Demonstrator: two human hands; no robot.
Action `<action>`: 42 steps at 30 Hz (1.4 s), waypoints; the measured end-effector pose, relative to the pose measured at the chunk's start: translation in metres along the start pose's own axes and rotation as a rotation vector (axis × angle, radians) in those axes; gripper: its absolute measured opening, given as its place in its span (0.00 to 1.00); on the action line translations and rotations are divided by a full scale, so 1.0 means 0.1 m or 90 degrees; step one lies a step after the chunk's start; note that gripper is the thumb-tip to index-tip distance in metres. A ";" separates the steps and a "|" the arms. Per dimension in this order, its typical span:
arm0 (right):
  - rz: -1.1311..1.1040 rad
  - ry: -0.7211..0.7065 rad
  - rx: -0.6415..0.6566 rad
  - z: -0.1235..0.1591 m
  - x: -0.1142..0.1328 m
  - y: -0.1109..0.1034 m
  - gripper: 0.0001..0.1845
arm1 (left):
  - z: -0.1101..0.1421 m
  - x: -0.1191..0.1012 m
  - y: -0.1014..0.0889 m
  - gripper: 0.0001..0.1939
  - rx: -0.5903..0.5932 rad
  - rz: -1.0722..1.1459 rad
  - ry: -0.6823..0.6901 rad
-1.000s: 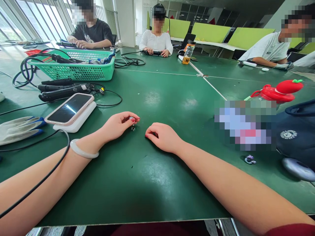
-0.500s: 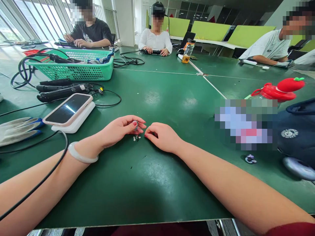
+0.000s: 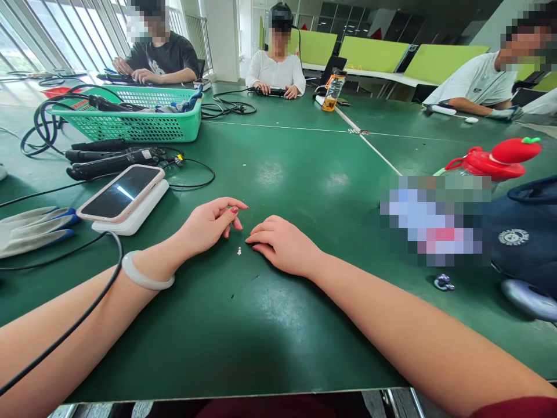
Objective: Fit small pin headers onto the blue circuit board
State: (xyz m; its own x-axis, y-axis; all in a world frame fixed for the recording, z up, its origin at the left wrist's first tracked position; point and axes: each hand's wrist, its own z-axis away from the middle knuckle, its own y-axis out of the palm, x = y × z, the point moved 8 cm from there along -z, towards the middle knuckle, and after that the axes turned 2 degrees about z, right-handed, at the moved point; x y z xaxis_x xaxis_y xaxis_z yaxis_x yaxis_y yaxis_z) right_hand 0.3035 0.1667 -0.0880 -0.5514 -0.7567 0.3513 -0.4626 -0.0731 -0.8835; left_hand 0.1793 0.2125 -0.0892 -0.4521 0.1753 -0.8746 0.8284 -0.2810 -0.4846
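My left hand (image 3: 208, 225) rests on the green table (image 3: 278, 325), its fingers loosely bent and apart, the index stretched forward, and nothing shows in them. My right hand (image 3: 282, 242) lies palm down just to its right, fingers stretched out flat toward the left. A tiny pale piece (image 3: 239, 251) lies on the table between the two sets of fingertips, touching neither. A white bangle (image 3: 145, 278) circles my left wrist and a black cable (image 3: 87, 316) crosses that forearm.
To the left are a phone on a white block (image 3: 126, 197), gloves (image 3: 30, 229), black tools (image 3: 113, 159) and a green basket (image 3: 130, 119). On the right stand a red-lidded bottle (image 3: 491, 165) and a dark bag (image 3: 522, 238); a small purple item (image 3: 442, 283) lies near them. Three people sit at the far side.
My left hand has let go of the small metallic piece it pinched and drawn back slightly. My right hand has flattened and slid left. One tiny piece now lies between the hands.
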 end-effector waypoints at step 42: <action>-0.573 0.300 -0.151 0.08 -0.57 -0.03 0.16 | 0.12 -0.17 0.21 0.22 0.060 -0.008 0.066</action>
State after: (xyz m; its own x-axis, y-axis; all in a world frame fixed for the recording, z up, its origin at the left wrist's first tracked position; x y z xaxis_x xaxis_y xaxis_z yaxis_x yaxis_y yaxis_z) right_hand 0.3415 0.2048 -0.1079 -0.1260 -0.1513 0.9804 -0.9336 -0.3161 -0.1687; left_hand 0.2004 0.1921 -0.0845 -0.4215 0.2745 -0.8643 0.7857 -0.3654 -0.4992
